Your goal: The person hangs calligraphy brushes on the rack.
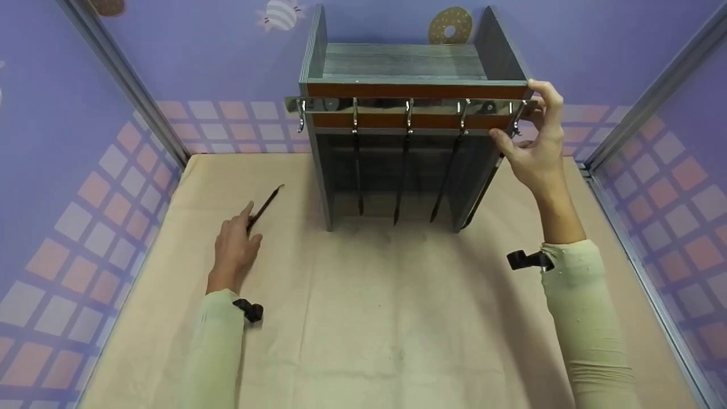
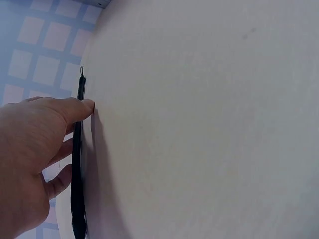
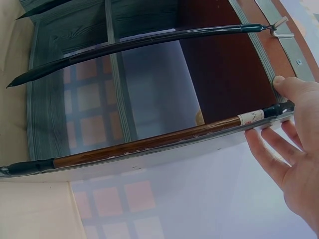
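A dark slim brush (image 1: 267,205) with a thin hanging loop is in my left hand (image 1: 234,243), low over the cloth left of the rack. In the left wrist view the brush (image 2: 77,164) runs between the fingertips. My right hand (image 1: 539,136) grips the upper right front corner of a grey wooden rack (image 1: 417,84), thumb at the front edge. Along the rack's front runs a metal hook rail (image 1: 383,105). Several dark-tipped brushes hang from it. The rightmost brush (image 3: 149,142) has a brown shaft and a white label, and lies along the side panel beside my right fingers.
A pale cloth (image 1: 363,318) covers the table. Purple patterned walls (image 1: 216,51) enclose it on the back and sides, with metal posts (image 1: 130,79) at the corners. The rack's top shelf (image 1: 403,61) has upright side boards.
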Demonstrator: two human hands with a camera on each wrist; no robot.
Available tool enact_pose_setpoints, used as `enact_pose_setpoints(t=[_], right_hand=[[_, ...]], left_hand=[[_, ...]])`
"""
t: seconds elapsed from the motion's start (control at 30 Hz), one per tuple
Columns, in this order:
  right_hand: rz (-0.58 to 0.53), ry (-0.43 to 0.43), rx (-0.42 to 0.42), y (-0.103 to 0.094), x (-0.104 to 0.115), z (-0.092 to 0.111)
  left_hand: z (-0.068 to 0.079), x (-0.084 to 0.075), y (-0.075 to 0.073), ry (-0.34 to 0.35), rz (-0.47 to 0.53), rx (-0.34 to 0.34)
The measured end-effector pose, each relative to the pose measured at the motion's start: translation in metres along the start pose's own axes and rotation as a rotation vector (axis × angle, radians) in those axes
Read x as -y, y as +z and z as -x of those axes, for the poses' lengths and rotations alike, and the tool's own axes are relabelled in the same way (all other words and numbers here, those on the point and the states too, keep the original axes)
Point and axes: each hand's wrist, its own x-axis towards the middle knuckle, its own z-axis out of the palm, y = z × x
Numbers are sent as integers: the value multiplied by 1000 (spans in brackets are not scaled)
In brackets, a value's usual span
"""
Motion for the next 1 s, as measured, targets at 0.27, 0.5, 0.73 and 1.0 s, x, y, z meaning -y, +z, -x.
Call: enact_pose_setpoints(t=[0.27,0.5,0.73,1.0], right_hand=[[4,16,15,-1,0,1],[-1,7,12,-1,-1,2],[7,-1,11,-2,-1,2],[3,6,6,-3,-1,2]], left_hand=[[0,-5,5,30,22,16],[-2,-6,6,18,9,60],[0,-6,6,13,10,92],[0,-7,5,11,11,89]])
